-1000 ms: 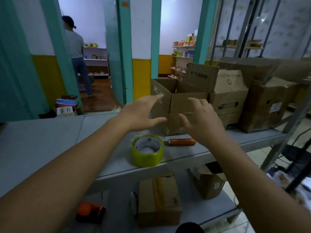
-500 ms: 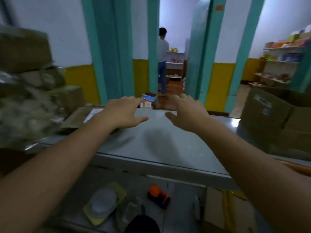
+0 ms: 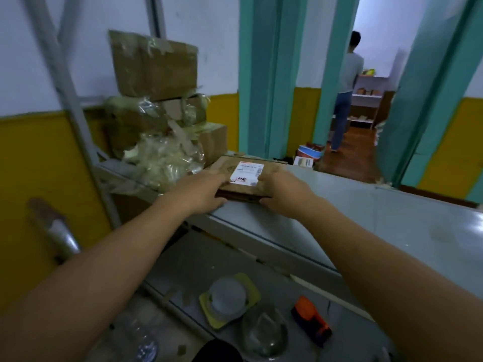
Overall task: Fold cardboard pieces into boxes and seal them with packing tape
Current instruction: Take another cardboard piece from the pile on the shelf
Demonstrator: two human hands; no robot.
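A stack of flattened brown cardboard pieces [image 3: 245, 188] lies at the left end of the grey table [image 3: 392, 226], the top piece bearing a white shipping label [image 3: 247, 173]. My left hand [image 3: 203, 190] grips the stack's near left corner, thumb on top. On the near right side, my right hand [image 3: 283, 190] holds the stack with its fingers curled round the edge. The tape roll seen before is out of view.
Taped boxes [image 3: 154, 66] and crumpled plastic wrap [image 3: 162, 163] pile up left of the stack. A lower shelf holds an orange tape dispenser [image 3: 311, 320], a yellow-and-clear lid [image 3: 228, 299] and a glass bowl [image 3: 264, 333]. A person [image 3: 347, 92] stands beyond the teal doorway.
My view swung left from the open boxes and tape roll to the table's left end. Both hands, open in the air before, now grasp the flat cardboard stack.
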